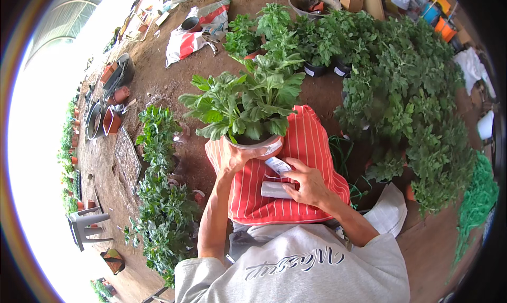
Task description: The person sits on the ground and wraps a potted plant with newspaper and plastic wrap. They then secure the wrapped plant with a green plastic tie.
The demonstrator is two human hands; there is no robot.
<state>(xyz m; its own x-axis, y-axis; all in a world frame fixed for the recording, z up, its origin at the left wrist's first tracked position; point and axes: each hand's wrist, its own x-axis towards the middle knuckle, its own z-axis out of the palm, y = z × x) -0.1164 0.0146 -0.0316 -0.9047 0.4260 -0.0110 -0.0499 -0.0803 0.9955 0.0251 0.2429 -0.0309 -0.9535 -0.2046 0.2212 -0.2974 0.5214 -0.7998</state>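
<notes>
My left hand [234,156] grips the left side of a brown plastic pot [273,146], which holds a leafy green plant [249,101]. A white label with writing is stuck on the pot's front. My right hand [309,180] has its fingers on a white printed label [278,165] just below the pot. Its thumb touches a greyish roll [276,189] lying on the red striped cloth [305,144] over my lap. Whether label and roll are one strip cannot be made out.
Potted plants [412,97] crowd the right side; another row [162,200] runs along my left. A grey plastic stool [85,224], a mesh tray [127,160] and a red-and-white bag [190,41] stand or lie on the soil. Green plastic twine [477,196] hangs at far right.
</notes>
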